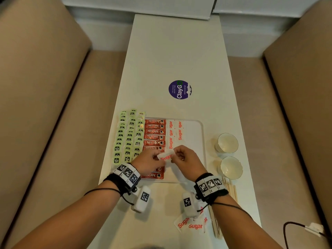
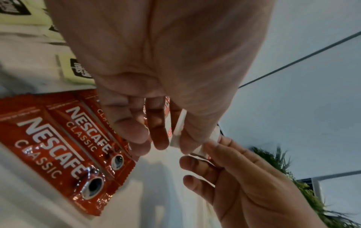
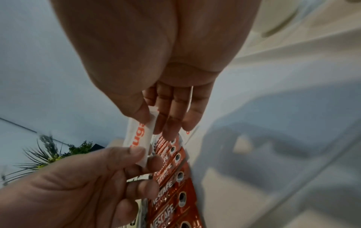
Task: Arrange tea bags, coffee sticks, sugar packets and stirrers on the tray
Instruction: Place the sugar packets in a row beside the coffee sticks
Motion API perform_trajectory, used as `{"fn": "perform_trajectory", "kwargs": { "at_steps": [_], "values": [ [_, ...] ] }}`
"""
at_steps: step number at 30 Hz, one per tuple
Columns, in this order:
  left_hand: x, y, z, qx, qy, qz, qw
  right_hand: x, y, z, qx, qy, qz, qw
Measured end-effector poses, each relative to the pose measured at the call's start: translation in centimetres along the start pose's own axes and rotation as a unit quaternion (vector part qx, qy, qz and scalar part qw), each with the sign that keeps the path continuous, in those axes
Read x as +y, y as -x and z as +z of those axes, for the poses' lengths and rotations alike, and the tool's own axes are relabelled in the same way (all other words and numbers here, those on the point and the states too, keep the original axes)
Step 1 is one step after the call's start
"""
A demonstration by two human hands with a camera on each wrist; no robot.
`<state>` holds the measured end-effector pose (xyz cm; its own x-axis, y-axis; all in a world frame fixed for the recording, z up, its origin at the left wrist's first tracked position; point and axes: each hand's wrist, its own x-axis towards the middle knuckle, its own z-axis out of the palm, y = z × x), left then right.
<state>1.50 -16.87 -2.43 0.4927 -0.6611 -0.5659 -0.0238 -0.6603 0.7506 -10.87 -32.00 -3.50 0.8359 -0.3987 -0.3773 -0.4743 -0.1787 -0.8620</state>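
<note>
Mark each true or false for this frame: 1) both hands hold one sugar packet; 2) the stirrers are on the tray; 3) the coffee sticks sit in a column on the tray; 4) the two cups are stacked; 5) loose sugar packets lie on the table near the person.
1) True: left hand and right hand pinch one sugar packet over the tray.
2) False: the stirrers lie on the table, off the tray.
3) True: coffee sticks form a column.
4) False: the cups stand apart, side by side.
5) True: loose sugar packets.
</note>
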Motion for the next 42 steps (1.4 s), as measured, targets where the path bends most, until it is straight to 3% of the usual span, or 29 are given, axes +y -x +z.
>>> {"fn": "perform_trajectory", "kwargs": {
  "at_steps": [8,14,18,23,33,42],
  "values": [
    [0.5,-0.5,0.6,0.025,-0.038,0.054,0.997,0.0,-0.3,-0.3,-0.016,0.023,-0.031,0.999],
    [0.5,-1.4,1.0,0.044,0.001,0.067,0.997,1.1,-0.2,-0.8,0.017,0.018,0.014,1.0],
    [0.3,-2.6,1.2,0.042,-0.023,0.076,0.996,1.6,-0.5,-1.3,0.005,0.038,0.021,0.999],
    [0.7,-4.4,1.0,0.06,-0.059,0.062,0.994,1.9,-2.4,-2.7,0.062,0.108,0.043,0.991],
    [2.4,-7.1,0.5,0.039,-0.28,0.052,0.958,2.5,-5.6,-3.3,0.087,0.158,0.124,0.976],
    [2.9,-7.7,0.2,0.047,-0.324,0.069,0.942,2.3,-6.2,-3.2,0.083,0.161,0.136,0.974]
  ]
}}
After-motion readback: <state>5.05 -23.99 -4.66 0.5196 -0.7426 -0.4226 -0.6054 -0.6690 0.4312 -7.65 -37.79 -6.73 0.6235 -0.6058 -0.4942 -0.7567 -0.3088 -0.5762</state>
